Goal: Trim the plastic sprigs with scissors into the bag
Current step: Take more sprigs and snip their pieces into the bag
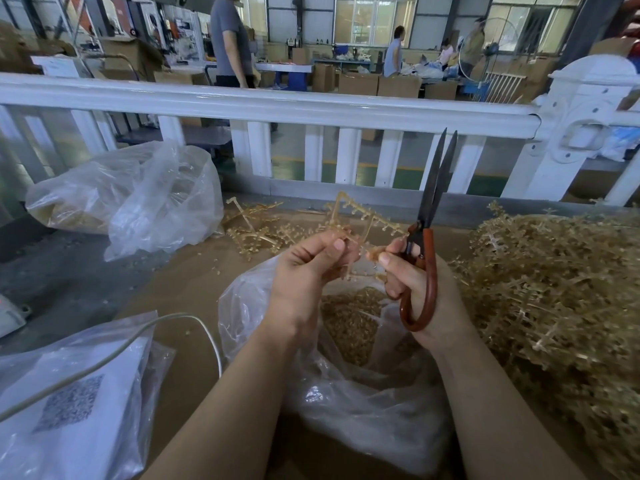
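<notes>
Plastic sprig (pixel 360 220) pinched in left hand (pixel 308 265), scissors (pixel 427 237) gripped in right hand (pixel 419 289); bag (pixel 363 386) partly filled, big pile (pixel 554 289) still untrimmed.

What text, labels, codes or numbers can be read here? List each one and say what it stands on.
No words or numbers can be read.
QR-style code: a square printed pattern on the white sheet inside the clear bag at lower left; too blurred to make out.
Paper on the box at far left: too small and blurred to read.
Posters on the back wall: blurred, unreadable.
Scissors in the right hand: no marking visible.
</notes>
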Motion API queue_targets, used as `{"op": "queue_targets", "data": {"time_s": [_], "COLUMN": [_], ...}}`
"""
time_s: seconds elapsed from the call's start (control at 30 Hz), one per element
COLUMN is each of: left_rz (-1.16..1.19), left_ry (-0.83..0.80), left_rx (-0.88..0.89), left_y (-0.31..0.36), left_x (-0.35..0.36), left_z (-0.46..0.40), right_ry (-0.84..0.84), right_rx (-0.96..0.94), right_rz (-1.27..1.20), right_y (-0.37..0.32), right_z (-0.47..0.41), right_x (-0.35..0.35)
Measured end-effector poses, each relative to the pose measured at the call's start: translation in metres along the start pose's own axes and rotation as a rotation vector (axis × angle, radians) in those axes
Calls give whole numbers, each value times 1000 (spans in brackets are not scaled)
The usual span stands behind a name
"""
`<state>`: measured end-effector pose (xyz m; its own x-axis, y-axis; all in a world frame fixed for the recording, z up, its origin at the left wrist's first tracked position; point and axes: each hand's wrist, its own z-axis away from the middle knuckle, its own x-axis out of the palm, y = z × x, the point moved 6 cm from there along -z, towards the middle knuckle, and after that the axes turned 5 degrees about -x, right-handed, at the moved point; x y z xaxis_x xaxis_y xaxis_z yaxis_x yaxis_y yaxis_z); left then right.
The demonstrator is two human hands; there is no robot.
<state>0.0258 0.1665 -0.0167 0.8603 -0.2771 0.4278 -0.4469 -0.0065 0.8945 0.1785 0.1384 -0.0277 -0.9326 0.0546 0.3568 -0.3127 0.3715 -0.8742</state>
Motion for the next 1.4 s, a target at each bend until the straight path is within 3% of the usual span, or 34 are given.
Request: {"op": "queue_targets", "data": {"time_s": [0.17, 0.27, 0.4, 0.53, 0.73, 0.83, 1.0, 1.17, 1.4], "left_rz": [-122, -454, -1121, -1273, -1282, -1212, -742, -238, -159], "left_ry": [115, 210, 89, -6, -72, 3, 333, 452, 562], "left_rx": [14, 249, 558, 608, 666, 608, 477, 524, 765], "left_y": [-1, 12, 19, 13, 16, 16, 32, 47, 66], "left_x": [-6, -11, 3, 7, 5, 1, -20, -38, -38], "left_z": [1, 1, 3, 2, 3, 0, 0, 6, 21], "right_ry": [8, 11, 16, 23, 98, 114, 69, 77, 64], "right_rx": [1, 4, 22, 31, 20, 2, -65, -52, -80], "right_rz": [10, 30, 41, 66, 22, 5, 68, 150, 405], "right_y": [-1, -3, -4, -5, -5, -7, -11, -8, 0], "right_z": [1, 2, 4, 5, 3, 3, 3, 4, 3], "right_x": [-1, 0, 3, 4, 2, 1, 0, -2, -1]}}
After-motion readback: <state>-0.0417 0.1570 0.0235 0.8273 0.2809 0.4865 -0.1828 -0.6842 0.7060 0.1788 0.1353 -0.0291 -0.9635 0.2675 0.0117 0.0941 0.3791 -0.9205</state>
